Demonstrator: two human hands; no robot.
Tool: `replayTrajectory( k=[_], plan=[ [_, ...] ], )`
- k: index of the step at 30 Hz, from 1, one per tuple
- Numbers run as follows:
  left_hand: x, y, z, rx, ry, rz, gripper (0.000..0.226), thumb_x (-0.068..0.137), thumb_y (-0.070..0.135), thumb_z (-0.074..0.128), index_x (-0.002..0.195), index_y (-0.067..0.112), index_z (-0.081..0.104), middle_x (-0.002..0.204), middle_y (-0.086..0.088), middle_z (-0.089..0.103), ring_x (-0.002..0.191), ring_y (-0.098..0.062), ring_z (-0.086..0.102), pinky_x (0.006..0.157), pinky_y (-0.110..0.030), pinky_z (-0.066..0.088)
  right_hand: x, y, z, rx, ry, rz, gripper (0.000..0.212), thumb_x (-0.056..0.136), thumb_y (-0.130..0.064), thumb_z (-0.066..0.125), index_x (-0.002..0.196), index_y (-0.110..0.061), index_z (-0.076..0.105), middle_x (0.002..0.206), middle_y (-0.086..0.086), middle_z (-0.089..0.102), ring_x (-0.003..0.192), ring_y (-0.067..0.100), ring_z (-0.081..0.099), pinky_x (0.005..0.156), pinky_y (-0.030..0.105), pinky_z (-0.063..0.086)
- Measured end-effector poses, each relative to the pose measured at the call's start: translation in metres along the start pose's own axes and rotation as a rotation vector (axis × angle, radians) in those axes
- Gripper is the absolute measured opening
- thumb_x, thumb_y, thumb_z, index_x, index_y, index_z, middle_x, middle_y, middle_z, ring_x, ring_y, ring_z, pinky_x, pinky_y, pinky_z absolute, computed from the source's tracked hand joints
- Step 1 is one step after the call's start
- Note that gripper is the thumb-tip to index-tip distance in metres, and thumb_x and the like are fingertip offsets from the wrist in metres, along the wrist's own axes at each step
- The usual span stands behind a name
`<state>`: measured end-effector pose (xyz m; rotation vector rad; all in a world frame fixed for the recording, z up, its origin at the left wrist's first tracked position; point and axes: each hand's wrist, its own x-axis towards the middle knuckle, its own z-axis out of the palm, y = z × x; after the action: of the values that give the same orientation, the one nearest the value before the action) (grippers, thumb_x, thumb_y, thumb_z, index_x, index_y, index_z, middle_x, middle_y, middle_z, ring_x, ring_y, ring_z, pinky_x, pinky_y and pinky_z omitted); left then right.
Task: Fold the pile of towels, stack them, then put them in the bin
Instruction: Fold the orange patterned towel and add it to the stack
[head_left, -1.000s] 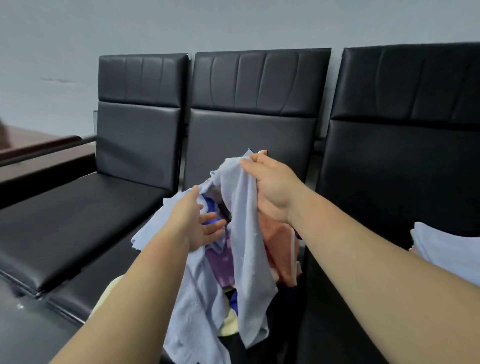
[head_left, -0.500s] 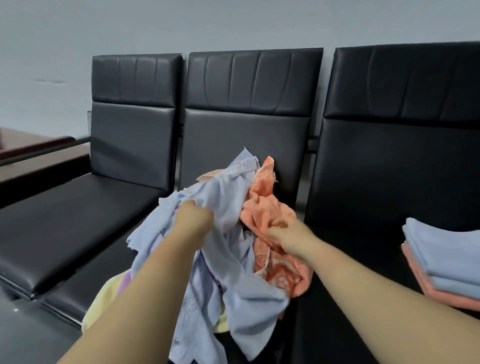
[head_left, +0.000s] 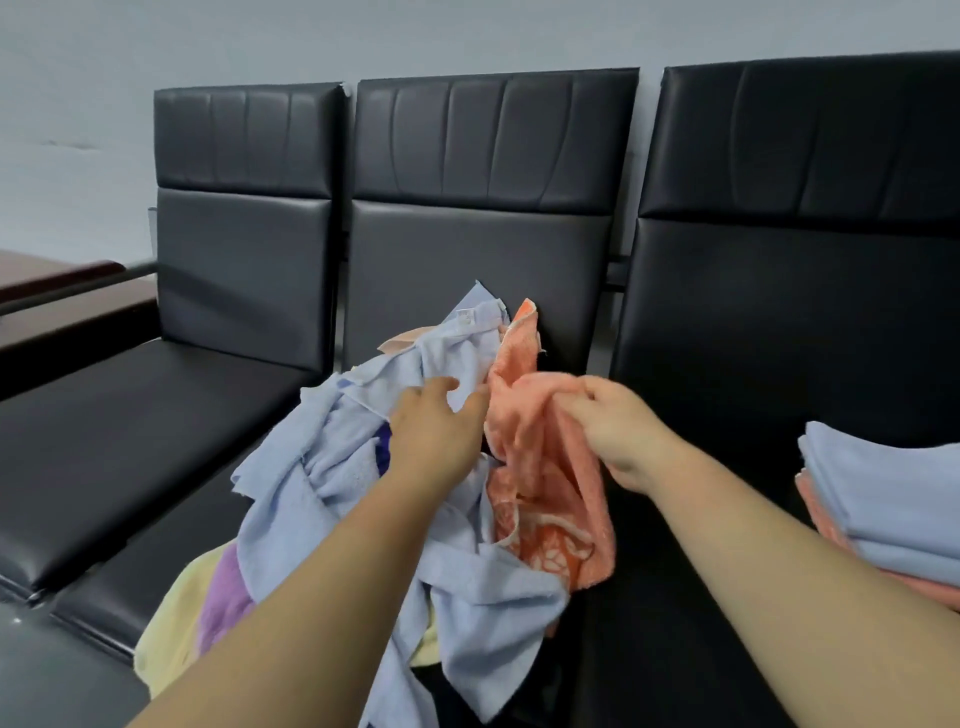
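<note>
1 head-worn view faces forward and down, near the towel pile (head_left: 291, 499).

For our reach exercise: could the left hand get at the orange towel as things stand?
Probably yes. The left hand rests open on the blue towels beside the orange towel, which lies uncovered on top; only the right hand grips it.

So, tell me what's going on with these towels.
A person is working through an unfolded towel pile on the middle black chair. The right hand pinches an orange towel, while the left hand rests open on the pile beside it. A folded stack sits on the right chair. No bin is in view.
</note>
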<state>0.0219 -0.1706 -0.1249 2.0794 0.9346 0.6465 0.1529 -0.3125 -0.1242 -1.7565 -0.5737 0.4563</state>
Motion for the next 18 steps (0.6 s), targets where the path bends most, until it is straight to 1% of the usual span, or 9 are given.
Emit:
replayTrajectory(
  k=[2, 5, 7, 9, 11, 12, 15, 16, 18],
  plan=[
    [-0.008, 0.017, 0.008, -0.425, -0.168, -0.078, 0.046, 0.101, 0.058, 0.046, 0.126, 0.023, 0.062, 0.116, 0.009, 0.064, 0.099, -0.012, 0.063, 0.08, -0.018, 0.048, -0.013, -0.028, -0.022, 0.299, -0.031, -0.008, 0.019, 0.108, -0.017, 0.052, 0.117, -0.012, 0.069, 0.115, 0.019, 0.074, 0.108, 0.034, 0.072, 0.101, 0.055, 0.056],
    [-0.024, 0.037, 0.024, -0.821, -0.436, -0.218, 0.043, 0.101, 0.063, 0.042, 0.11, 0.029, 0.067, 0.099, 0.008, 0.072, 0.088, -0.013, 0.069, 0.078, -0.034, 0.055, -0.037, -0.061, -0.05, 0.481, -0.036, -0.042, 0.027, 0.11, -0.018, 0.048, 0.128, -0.01, 0.065, 0.12, 0.02, 0.073, 0.111, 0.034, 0.071, 0.096, 0.053, 0.057],
    [-0.04, 0.053, 0.035, -0.876, -0.566, -0.225, 0.038, 0.103, 0.057, 0.043, 0.105, 0.026, 0.066, 0.098, 0.002, 0.073, 0.087, -0.017, 0.068, 0.076, -0.036, 0.055, -0.053, -0.073, -0.069, 0.533, 0.003, -0.055, 0.027, 0.109, -0.018, 0.049, 0.127, -0.008, 0.066, 0.116, 0.02, 0.074, 0.105, 0.033, 0.074, 0.089, 0.05, 0.06],
    [-0.055, 0.069, 0.043, -0.884, -0.625, -0.216, 0.032, 0.107, 0.036, 0.048, 0.092, 0.016, 0.068, 0.075, 0.0, 0.075, 0.073, -0.017, 0.069, 0.064, -0.027, 0.056, -0.065, -0.08, -0.083, 0.558, 0.057, -0.039, 0.026, 0.108, -0.019, 0.052, 0.124, -0.006, 0.068, 0.109, 0.019, 0.077, 0.097, 0.032, 0.076, 0.08, 0.047, 0.062],
    [-0.071, 0.084, 0.055, -0.829, -0.665, -0.197, 0.041, 0.107, 0.018, 0.048, 0.073, 0.008, 0.068, 0.057, 0.0, 0.069, 0.061, -0.017, 0.065, 0.054, -0.017, 0.053, -0.076, -0.079, -0.109, 0.588, 0.172, -0.028, 0.023, 0.106, -0.019, 0.056, 0.116, -0.003, 0.071, 0.098, 0.017, 0.079, 0.087, 0.029, 0.078, 0.071, 0.042, 0.064],
    [-0.077, 0.089, 0.063, -0.809, -0.679, -0.218, 0.041, 0.106, 0.02, 0.051, 0.072, 0.008, 0.071, 0.063, -0.004, 0.07, 0.063, -0.019, 0.067, 0.059, -0.019, 0.055, -0.082, -0.078, -0.123, 0.604, 0.234, -0.017, 0.022, 0.105, -0.017, 0.059, 0.113, -0.002, 0.072, 0.094, 0.017, 0.079, 0.084, 0.028, 0.079, 0.068, 0.041, 0.064],
    [-0.091, 0.096, 0.088, -0.817, -0.75, -0.359, 0.03, 0.097, 0.031, 0.061, 0.098, 0.002, 0.07, 0.095, -0.016, 0.071, 0.082, -0.03, 0.07, 0.085, -0.043, 0.059, -0.093, -0.055, -0.156, 0.565, 0.382, 0.099, 0.016, 0.096, -0.01, 0.069, 0.107, -0.001, 0.076, 0.093, 0.019, 0.079, 0.085, 0.032, 0.079, 0.076, 0.047, 0.065],
    [-0.101, 0.098, 0.098, -0.776, -0.76, -0.38, 0.035, 0.098, 0.037, 0.06, 0.107, 0.004, 0.066, 0.102, -0.017, 0.069, 0.09, -0.032, 0.069, 0.09, -0.048, 0.058, -0.103, -0.04, -0.164, 0.496, 0.39, 0.161, 0.017, 0.092, -0.011, 0.072, 0.107, -0.004, 0.077, 0.097, 0.019, 0.079, 0.088, 0.034, 0.078, 0.082, 0.05, 0.064],
    [-0.116, 0.091, 0.117, -0.563, -0.763, -0.352, 0.04, 0.098, 0.048, 0.057, 0.119, 0.014, 0.057, 0.111, -0.011, 0.066, 0.1, -0.031, 0.067, 0.097, -0.049, 0.054, -0.113, 0.002, -0.172, 0.192, 0.357, 0.34, 0.036, 0.083, -0.028, 0.078, 0.113, -0.009, 0.071, 0.107, 0.018, 0.077, 0.096, 0.034, 0.075, 0.089, 0.052, 0.062]
  ],
)
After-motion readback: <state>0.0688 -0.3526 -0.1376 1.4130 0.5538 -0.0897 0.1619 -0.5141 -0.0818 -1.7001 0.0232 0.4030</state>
